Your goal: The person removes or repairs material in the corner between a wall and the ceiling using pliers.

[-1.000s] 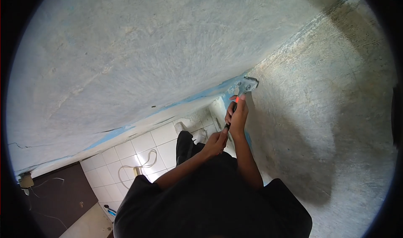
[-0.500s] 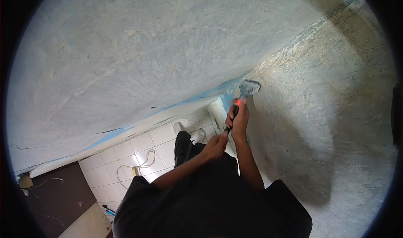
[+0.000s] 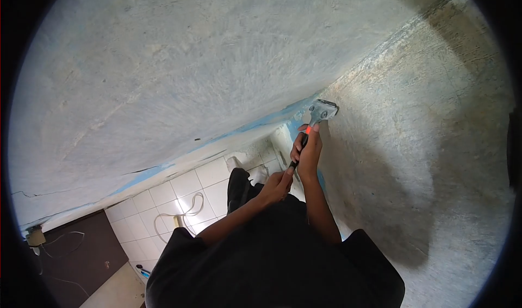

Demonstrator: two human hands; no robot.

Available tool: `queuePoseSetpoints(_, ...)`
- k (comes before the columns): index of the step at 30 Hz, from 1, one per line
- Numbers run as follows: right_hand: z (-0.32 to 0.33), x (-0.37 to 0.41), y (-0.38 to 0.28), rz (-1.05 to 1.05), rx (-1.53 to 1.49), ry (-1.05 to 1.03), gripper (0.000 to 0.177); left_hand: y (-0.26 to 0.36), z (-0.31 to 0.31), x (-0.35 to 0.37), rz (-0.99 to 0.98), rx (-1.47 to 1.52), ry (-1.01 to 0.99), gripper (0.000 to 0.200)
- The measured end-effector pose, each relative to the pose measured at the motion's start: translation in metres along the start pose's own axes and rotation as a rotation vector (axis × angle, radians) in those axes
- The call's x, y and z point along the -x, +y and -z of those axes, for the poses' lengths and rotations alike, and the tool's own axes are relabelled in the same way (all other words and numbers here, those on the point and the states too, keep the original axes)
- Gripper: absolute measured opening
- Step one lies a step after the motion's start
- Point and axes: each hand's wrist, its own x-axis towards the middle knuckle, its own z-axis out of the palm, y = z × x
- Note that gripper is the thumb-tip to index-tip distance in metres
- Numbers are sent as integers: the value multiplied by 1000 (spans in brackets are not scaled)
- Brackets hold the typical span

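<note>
A scraper with a wide metal head, two bolts and a black and orange handle is held in both hands. My right hand is wrapped round the upper handle, just below the orange band. Lower down, my left hand closes on the handle's end. The scraper's head is up by the corner where the left wall meets the right wall, overlapping the right wall in this view. Blue paint shows along the corner and low on the left wall; the rest is rough grey.
White floor tiles lie below, with a coiled pale cable on them. A dark brown panel with thin wires stands at lower left, near a small box. A blue and black object lies beside it.
The scraper's head, blurred before, now shows sharply and has turned slightly. Both hands keep their grip on the handle, and the view has shifted a little.
</note>
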Motion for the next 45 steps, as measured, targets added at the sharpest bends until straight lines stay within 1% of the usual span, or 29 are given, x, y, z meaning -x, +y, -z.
queuePoseSetpoints(5,-8,-5,-11,7,78,7,54,5,0,-6,11,31,-8,56)
queuePoseSetpoints(8,-5,-4,-8,16,4,16,54,7,1,-4,-11,-1,7,56)
queuePoseSetpoints(11,-1,4,-9,-23,16,24,54,14,-4,0,-14,2,-2,56)
queuePoseSetpoints(14,-11,-6,-13,12,76,30,55,12,0,-6,-6,2,10,56)
queuePoseSetpoints(16,-9,-7,-12,19,33,20,55,7,-1,-8,-23,16,33,56)
queuePoseSetpoints(19,-1,5,-8,-21,11,21,56,2,-4,1,-32,51,-27,56)
queuePoseSetpoints(22,-9,-7,-10,13,42,14,56,19,3,-6,1,-20,-4,56)
queuePoseSetpoints(26,-10,-3,-10,25,-17,12,57,7,5,-3,-10,1,6,56)
queuePoseSetpoints(29,-7,1,-13,-18,-1,20,58,17,5,0,-23,-32,-13,56)
queuePoseSetpoints(32,-12,-7,-14,15,-8,-22,58,22,8,-2,-8,-47,3,56)
queuePoseSetpoints(36,-7,2,-14,-11,-70,-22,59,18,5,10,5,-60,-7,56)
queuePoseSetpoints(41,-14,-8,-16,32,-24,-45,57,27,10,-4,-12,-82,14,56)
queuePoseSetpoints(43,-13,-4,-16,24,-67,-27,58,26,11,-2,-13,-95,33,57)
queuePoseSetpoints(45,-7,5,-15,6,-79,-17,58,19,6,7,-9,-84,-8,57)
